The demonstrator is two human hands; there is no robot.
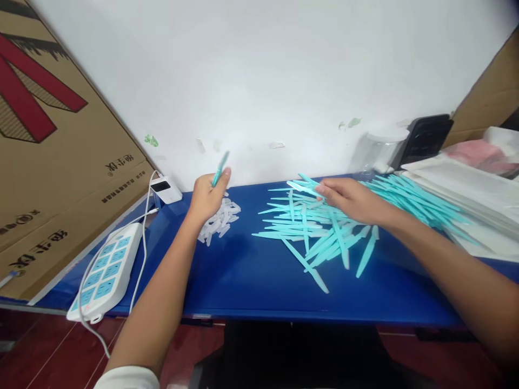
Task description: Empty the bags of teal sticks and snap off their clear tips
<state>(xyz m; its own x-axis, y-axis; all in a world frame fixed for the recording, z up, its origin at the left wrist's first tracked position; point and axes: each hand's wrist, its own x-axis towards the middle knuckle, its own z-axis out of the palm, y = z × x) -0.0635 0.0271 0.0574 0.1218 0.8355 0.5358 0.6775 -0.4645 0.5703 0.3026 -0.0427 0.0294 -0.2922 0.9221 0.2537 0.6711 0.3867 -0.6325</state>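
Observation:
My left hand (206, 198) is closed around a slim turquoise eyebrow razor (221, 167), its tip pointing up and slightly blurred. Just below that hand lies a small heap of translucent plastic caps (221, 222), partly covered by the hand. My right hand (344, 198) pinches a few turquoise razors (305, 185) between thumb and fingers, over a loose pile of similar razors (320, 237). Some pieces in this pile show pale, whitish ends. Behind my right forearm, a second bundle of turquoise razors (417, 201) lies lined up more or less side by side.
The blue table (243, 286) meets a white wall. At left are a power strip (107, 270) with cables, a small white device (167, 189) and a cardboard box (73, 178). At right stand a clear jar (383, 148), a black phone-like object (425, 138) and stacked plastic bags (474, 183).

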